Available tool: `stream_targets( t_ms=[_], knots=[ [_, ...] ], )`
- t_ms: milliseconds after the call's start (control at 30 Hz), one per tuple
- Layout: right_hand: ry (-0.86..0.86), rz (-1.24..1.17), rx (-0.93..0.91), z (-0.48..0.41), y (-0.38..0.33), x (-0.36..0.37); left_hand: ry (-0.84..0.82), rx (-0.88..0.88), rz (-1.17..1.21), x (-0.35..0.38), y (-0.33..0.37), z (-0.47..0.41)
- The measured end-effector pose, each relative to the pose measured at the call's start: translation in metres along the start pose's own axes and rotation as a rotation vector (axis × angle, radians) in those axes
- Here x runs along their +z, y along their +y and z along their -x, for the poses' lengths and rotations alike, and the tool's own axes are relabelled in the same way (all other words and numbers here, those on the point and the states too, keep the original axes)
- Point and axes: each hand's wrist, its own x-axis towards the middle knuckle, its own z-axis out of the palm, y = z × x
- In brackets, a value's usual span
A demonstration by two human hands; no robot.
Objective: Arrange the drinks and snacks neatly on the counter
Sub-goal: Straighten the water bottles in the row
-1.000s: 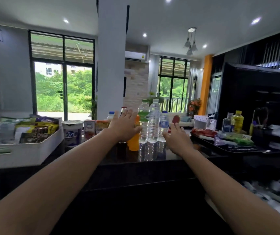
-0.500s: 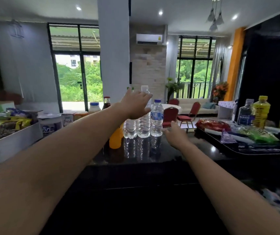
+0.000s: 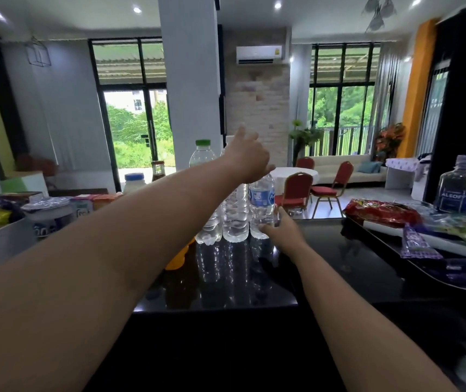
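Right hand [image 3: 281, 232] grips the base of a clear blue-labelled plastic water bottle [image 3: 262, 206]; left hand [image 3: 247, 158], loosely curled, empty, hovers above it.

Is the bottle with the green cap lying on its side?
No, the green-capped bottle stands upright on the counter beside other water bottles.

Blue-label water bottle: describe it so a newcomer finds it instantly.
On the black counter, three clear water bottles stand in a tight row at the centre. The blue-label water bottle is the rightmost, with the right hand at its base. It is the shortest, and only it shows a blue label.
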Motion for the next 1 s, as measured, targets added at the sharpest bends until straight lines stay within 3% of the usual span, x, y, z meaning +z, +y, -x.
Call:
stream_targets(
  t_ms=[300,600,1000],
  knots=[
    [-0.078,-0.053,-0.076,-0.021,0.010,-0.001,-0.034,0.051,0.024,0.013,0.003,-0.018],
    [0.005,-0.014,-0.091,-0.018,0.011,-0.003,-0.084,0.088,0.281,0.011,-0.010,-0.017],
    [0.021,0.024,-0.108,-0.011,0.009,-0.008,-0.065,0.122,0.300,0.013,-0.014,-0.014]
  ],
)
